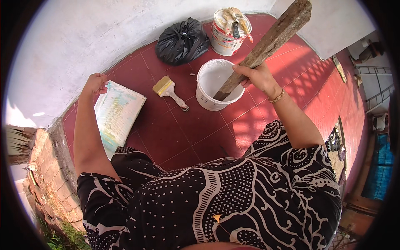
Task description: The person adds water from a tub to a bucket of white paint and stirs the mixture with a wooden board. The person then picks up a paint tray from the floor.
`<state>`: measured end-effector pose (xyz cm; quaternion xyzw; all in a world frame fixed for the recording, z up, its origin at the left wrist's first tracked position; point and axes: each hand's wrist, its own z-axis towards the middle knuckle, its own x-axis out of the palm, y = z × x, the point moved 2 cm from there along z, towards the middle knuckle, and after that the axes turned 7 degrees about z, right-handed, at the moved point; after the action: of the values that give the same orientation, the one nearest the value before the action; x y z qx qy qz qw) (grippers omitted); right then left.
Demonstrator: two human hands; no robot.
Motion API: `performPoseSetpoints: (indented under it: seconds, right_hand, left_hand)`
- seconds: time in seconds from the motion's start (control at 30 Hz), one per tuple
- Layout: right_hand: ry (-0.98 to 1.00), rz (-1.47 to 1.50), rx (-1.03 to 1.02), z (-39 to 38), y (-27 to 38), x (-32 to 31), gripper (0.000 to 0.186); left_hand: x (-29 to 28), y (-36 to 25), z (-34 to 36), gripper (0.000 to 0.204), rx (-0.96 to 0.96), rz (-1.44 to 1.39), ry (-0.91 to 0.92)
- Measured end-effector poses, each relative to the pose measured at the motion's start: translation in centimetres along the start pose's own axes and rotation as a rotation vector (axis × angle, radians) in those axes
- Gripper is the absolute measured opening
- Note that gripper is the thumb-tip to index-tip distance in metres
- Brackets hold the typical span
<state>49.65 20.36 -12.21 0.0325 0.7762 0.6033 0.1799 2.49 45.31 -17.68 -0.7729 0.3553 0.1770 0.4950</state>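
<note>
My right hand [262,79] grips a long, rough wooden plank [271,37], thumb across its face. The plank slants down to the left, and its lower end is inside a white plastic bucket [208,93] on the floor. The bucket's inner wall is coated white. My left hand [96,84] is closed, with fingers curled at the far corner of a flat white rectangular thing [116,112] stained blue-green and yellow. Whether the fingers pinch that corner is hidden. Between this thing and the bucket lies a wide paintbrush [168,91], its handle smeared white.
Behind the bucket stand a knotted black plastic bag [182,41] and a paint pail [225,43] with used brushes [236,21] on top. White walls [104,33] bound the red tiled floor [166,141]. A low brick edge [52,175] runs at the left.
</note>
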Motion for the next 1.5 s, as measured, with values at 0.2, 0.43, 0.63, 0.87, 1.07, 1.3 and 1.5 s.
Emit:
performPoseSetpoints:
  seconds: [0.2,0.43,0.63,0.87,1.07,1.3,1.5]
  right_hand:
    - [0.034,0.158,-0.184,2.5,-2.8,0.5,0.033]
    - [0.016,-0.150,-0.157,0.5,-0.3,-3.6,0.036]
    - [0.127,0.009,-0.074,-0.4,0.0,0.7,0.043]
    - [0.043,-0.139,-0.397,2.8,-3.1,-2.3,0.026]
    - [0.055,-0.124,-0.148,-0.3,0.1,-2.0,0.035]
    - [0.084,-0.064,-0.116,0.7,-0.5,0.5,0.040]
    - [0.015,-0.059,-0.256,1.3,0.0,-0.8,0.034]
  left_hand:
    - [0.5,-1.1,0.1,0.022,0.031,-0.005,0.029]
    - [0.1,-1.0,0.0,0.022,0.041,0.006,0.012]
    - [0.6,-1.5,0.3,0.021,0.030,-0.007,0.027]
    - [1.4,-3.8,-0.3,0.022,0.088,0.019,0.042]
    - [0.2,-1.3,0.1,0.023,0.042,-0.046,0.034]
    - [1.6,-4.0,-1.0,0.023,0.082,-0.057,0.063]
    - [1.5,-4.5,-1.4,0.022,0.119,-0.031,0.078]
